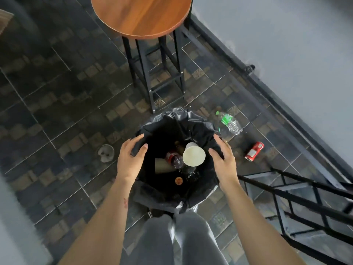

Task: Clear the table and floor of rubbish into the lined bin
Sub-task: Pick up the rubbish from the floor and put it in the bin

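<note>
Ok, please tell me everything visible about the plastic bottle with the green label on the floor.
The plastic bottle is clear and crumpled, apparently empty, with a green cap and a green label band near its neck. It lies on its side on the dark tiled floor, right of the lined bin, cap pointing away from the person. It is close to the liner; contact cannot be told. Nothing holds it.

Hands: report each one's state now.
Left hand: pinching the bin liner at its rim.
Right hand: open, fingers straight against the same rim.
</note>
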The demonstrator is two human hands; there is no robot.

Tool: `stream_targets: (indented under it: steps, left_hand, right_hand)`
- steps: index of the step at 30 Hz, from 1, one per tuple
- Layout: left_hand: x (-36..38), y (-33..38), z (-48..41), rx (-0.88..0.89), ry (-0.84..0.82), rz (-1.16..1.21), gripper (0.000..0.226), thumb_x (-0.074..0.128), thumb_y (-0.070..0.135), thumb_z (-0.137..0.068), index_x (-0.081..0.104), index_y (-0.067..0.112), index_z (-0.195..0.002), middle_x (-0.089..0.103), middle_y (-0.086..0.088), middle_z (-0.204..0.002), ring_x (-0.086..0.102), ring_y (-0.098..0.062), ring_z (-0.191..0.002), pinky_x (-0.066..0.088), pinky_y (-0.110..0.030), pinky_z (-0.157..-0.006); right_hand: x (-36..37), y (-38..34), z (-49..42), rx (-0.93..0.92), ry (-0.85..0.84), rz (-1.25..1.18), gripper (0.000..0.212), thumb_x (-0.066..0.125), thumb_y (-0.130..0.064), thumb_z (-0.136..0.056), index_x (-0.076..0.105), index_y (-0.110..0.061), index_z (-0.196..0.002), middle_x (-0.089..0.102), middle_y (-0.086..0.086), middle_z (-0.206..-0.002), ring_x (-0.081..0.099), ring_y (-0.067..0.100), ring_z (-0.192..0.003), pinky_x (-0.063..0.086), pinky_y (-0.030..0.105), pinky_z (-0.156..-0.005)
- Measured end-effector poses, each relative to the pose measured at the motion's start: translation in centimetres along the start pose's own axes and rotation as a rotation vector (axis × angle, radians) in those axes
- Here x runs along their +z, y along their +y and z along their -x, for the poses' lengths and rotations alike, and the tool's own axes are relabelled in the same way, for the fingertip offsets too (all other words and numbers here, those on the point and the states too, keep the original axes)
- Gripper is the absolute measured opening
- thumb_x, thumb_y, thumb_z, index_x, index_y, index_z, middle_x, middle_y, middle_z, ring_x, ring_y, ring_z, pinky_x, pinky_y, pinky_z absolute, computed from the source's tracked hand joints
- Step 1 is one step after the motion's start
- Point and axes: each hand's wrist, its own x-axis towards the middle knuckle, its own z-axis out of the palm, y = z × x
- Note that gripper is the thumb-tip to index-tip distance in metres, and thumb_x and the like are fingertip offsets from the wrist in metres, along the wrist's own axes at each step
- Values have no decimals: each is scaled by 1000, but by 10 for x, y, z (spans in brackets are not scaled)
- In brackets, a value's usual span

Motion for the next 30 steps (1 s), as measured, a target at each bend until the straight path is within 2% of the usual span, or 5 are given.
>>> stream_targets:
  steps: [9,16,22,26,30]
  left_hand:
    - [26,-142,-90,-45,150,172,27,64,26,-90,64,37,-116,60,9,-125,55,-2,-116,41,-18,-98]
    - [34,-214,-163,-2,303,139,29,62,31,-91,64,31,-119,59,11,-123,53,12,-104,38,-3,-87]
    - [49,-254,-228,31,374,103,27,58,50,-85,63,44,-111,61,14,-120,56,-5,-110,44,-33,-101]
    - [63,-272,-261,89,411,28,33,52,58,-81,61,46,-111,60,14,-119,55,-5,-109,43,-31,-98]
    - [65,-275,-285,184,438,-49,39,48,58,-85,60,38,-117,59,7,-123,53,-12,-114,41,-32,-99]
  right_hand:
    - [115,109,-95,-59,-114,-3,42,60,-14,-94,57,-35,-131,44,-13,-143,33,3,-138,25,24,-113]
    - [194,161,-163,-121,-188,-50,41,60,-19,-95,58,-39,-130,44,-18,-137,37,-9,-121,25,1,-93]
    - [238,198,-217,-147,-194,-76,42,60,-23,-94,56,-44,-130,39,-13,-148,35,-3,-125,23,18,-100]
    - [255,221,-244,-210,-172,-71,44,58,-23,-95,53,-42,-134,36,-12,-151,33,1,-133,22,18,-101]
    - [267,228,-259,-312,-139,-70,47,57,-23,-95,50,-39,-138,33,-13,-151,32,-8,-124,22,9,-95]
